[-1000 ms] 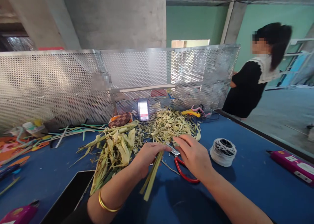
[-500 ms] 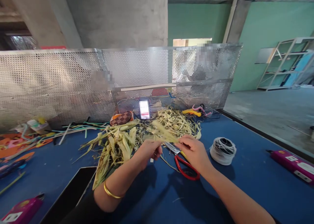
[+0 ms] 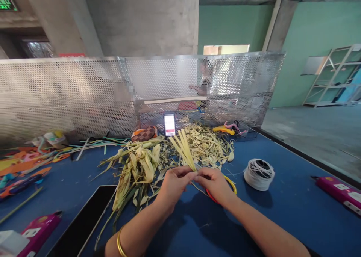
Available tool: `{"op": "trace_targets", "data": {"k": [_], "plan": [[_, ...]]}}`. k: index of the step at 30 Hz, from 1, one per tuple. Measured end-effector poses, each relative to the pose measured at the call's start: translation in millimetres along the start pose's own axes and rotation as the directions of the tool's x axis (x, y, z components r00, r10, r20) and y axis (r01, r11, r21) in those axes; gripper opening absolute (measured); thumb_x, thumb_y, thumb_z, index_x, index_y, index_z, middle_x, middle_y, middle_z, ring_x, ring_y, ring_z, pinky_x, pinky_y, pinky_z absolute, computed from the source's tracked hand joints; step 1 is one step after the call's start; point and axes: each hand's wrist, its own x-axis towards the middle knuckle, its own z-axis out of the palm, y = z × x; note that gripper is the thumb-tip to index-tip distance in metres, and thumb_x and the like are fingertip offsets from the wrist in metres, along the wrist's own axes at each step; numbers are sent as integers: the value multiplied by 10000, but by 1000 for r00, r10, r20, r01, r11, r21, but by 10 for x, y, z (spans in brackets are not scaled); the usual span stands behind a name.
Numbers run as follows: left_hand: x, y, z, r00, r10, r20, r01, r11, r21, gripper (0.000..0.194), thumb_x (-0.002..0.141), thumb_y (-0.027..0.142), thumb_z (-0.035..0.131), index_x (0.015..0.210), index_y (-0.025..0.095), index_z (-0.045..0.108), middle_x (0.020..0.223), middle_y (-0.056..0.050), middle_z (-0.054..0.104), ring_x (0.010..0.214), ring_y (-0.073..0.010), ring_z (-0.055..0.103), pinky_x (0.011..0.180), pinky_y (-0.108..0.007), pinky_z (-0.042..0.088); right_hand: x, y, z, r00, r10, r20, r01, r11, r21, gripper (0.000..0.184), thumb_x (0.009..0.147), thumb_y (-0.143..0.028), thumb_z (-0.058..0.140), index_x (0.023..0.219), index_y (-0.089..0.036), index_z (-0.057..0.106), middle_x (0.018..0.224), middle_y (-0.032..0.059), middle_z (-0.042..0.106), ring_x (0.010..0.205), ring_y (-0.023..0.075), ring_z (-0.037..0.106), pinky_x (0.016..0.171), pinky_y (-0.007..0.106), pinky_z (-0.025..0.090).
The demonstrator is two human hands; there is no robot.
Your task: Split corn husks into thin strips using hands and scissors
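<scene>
My left hand (image 3: 174, 182) and my right hand (image 3: 214, 182) meet over the blue table (image 3: 282, 212), both pinched on the lower end of a small bundle of pale green leaf strips (image 3: 184, 148) that fans upward and away from me. Under my right hand lie the red-handled scissors (image 3: 229, 183), mostly hidden by it. A heap of green and yellow husk leaves (image 3: 139, 167) lies just left of my hands. A spool of white thread (image 3: 258, 169) sits to the right.
A pile of shredded leaf trimmings (image 3: 208, 142) lies beyond my hands, before a perforated metal screen (image 3: 84, 91). Pink tools (image 3: 340, 191) (image 3: 39, 229) lie at the right and left edges. A black opening (image 3: 84, 219) is at front left. Coloured strips (image 3: 28, 167) clutter the far left.
The strip bundle has been turned from pointing down toward me to standing upward. My right hand has moved off the scissors onto the bundle. The person at the right has left the view.
</scene>
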Motion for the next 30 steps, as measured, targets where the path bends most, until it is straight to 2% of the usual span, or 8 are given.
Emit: {"op": "trace_targets", "data": {"k": [4, 8, 10, 13, 17, 19, 23, 30], "plan": [[-113, -62, -15, 996, -40, -80, 30, 992, -123, 323, 607, 420, 690, 732, 123, 708, 575, 2, 545, 542, -88, 416, 486, -204, 317, -75, -21, 110, 997, 24, 79, -25, 1000, 4, 287, 763, -435, 634, 628, -182, 657, 523, -36, 475, 505, 107, 414, 497, 234, 318], [-115, -97, -43, 985, -51, -162, 35, 995, -98, 336, 617, 467, 683, 683, 141, 633, 515, 38, 510, 466, -69, 398, 456, -198, 310, -89, -58, 93, 996, -3, 94, 7, 999, -49, 258, 790, -432, 602, 753, -196, 700, 626, -4, 569, 555, 132, 490, 523, 247, 375], [-101, -109, -46, 991, -32, -133, 25, 998, -55, 325, 662, 474, 640, 703, 154, 597, 483, 53, 495, 414, -68, 398, 413, -192, 287, -71, -77, 48, 1000, 7, 14, -6, 999, -50, 263, 795, -436, 584, 818, -203, 703, 685, 12, 607, 571, 140, 507, 530, 254, 396], [-107, -133, -16, 1000, 0, 9, 1, 999, -33, 284, 715, 449, 582, 716, 165, 556, 571, 27, 583, 381, -67, 439, 377, -192, 279, -39, -103, -8, 994, 61, -88, -58, 997, 41, 259, 742, -435, 626, 844, -205, 687, 698, 8, 628, 565, 140, 509, 543, 262, 418], [-137, -184, 33, 993, 21, 116, -19, 1000, -20, 242, 738, 399, 560, 703, 160, 563, 662, 0, 639, 378, -50, 434, 396, -193, 309, -37, -131, -19, 996, 91, -10, -89, 988, 125, 225, 714, -401, 650, 737, -178, 657, 629, -14, 585, 563, 121, 477, 542, 243, 381], [-135, -209, 32, 991, 21, 132, -23, 1000, 12, 226, 742, 373, 552, 723, 153, 600, 663, -3, 638, 388, -54, 438, 410, -198, 318, -49, -135, -12, 996, 90, 16, -91, 989, 120, 227, 729, -392, 640, 675, -172, 623, 571, -29, 537, 549, 113, 455, 532, 237, 353], [-106, -244, 0, 993, 43, 114, -53, 995, 89, 190, 703, 308, 587, 770, 147, 663, 644, 14, 607, 429, -68, 456, 458, -210, 342, -64, -123, -16, 997, 69, -15, -68, 993, 98, 272, 755, -410, 626, 620, -188, 544, 528, -39, 504, 535, 119, 453, 537, 244, 350], [-99, -281, -6, 994, 58, 90, -69, 989, 131, 161, 708, 299, 580, 664, 149, 615, 502, 54, 473, 425, -76, 422, 461, -213, 316, -65, -95, -26, 999, 48, -20, -46, 996, 71, 224, 787, -392, 593, 687, -193, 563, 538, -32, 521, 530, 127, 476, 537, 252, 368]]}}
